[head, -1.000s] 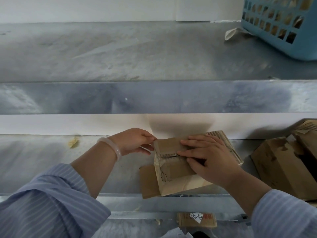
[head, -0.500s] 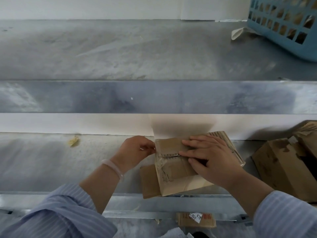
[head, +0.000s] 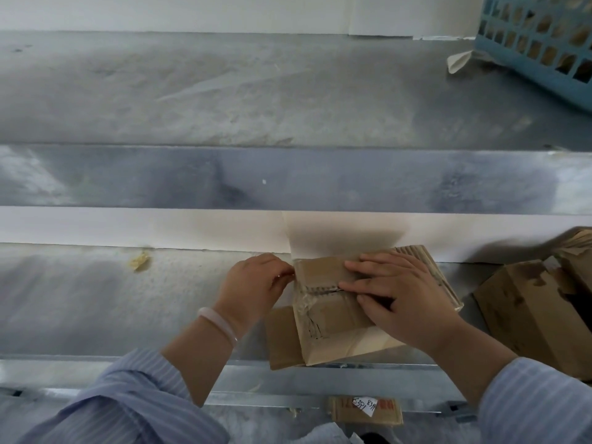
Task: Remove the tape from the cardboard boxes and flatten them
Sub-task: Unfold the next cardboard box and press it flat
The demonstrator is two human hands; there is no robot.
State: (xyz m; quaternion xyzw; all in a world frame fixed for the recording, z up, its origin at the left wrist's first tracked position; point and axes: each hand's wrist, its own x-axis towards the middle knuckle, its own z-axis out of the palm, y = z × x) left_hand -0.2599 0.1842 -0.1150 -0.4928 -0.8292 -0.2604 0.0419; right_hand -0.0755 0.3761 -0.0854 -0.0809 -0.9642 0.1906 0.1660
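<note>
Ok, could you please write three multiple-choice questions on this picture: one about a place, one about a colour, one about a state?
1. Where is the blue plastic lattice basket?
A. upper shelf, far right
B. lower shelf, far left
C. lower shelf, centre

2. What colour is the thin round bracelet on one wrist?
A. black
B. green
C. pale whitish

3. How does the right hand lie on the small brown cardboard box?
A. as a fist
B. flat, fingers straight
C. lifted off it

Answers:
1 A: it stands in the top right corner, on the upper grey surface.
2 C: the band looks milky pale.
3 B: its straight fingers press on the box's top.
</note>
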